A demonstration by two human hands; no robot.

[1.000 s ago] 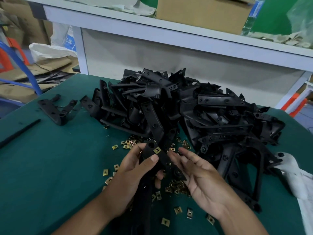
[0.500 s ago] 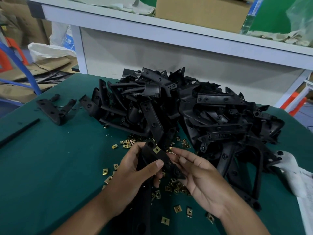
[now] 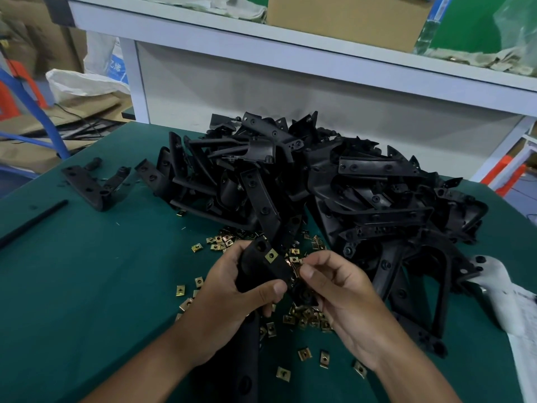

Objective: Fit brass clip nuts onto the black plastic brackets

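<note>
A: Item one, your left hand (image 3: 232, 298): it is gripping the black bracket (image 3: 261, 266), fingers curled round its body, thumb lying across the front. One brass clip nut (image 3: 271, 255) is already sitting on the bracket's upper edge.

B: Item two, your right hand (image 3: 334, 289): it is pinching a second clip nut (image 3: 295, 268) between thumb and forefinger, right at the bracket's side edge. Whether it is seating yet, I cannot tell.

A: Risk entry: the nut is small and you are holding it only by the tips. If you are pushing it on skewed, it is likely jamming or springing out of the pinch.

B: A dropped one is landing among the loose clip nuts (image 3: 308, 318) lying on the green surface (image 3: 87, 286) under your hands, so nothing is lost, only time.

A: Second risk: the bracket's lower end is running down past your wrist. It may twist in your grip as you press.

B: Surroundings: the heap of brackets (image 3: 348, 193) is crowding in just behind your hands, and its nearest pieces are almost touching the held one.

A: Also listed: a single bracket (image 3: 90, 184) lying apart to the far left, a black rod (image 3: 32, 222) near the left edge, a white part (image 3: 499, 289) at the right.
</note>
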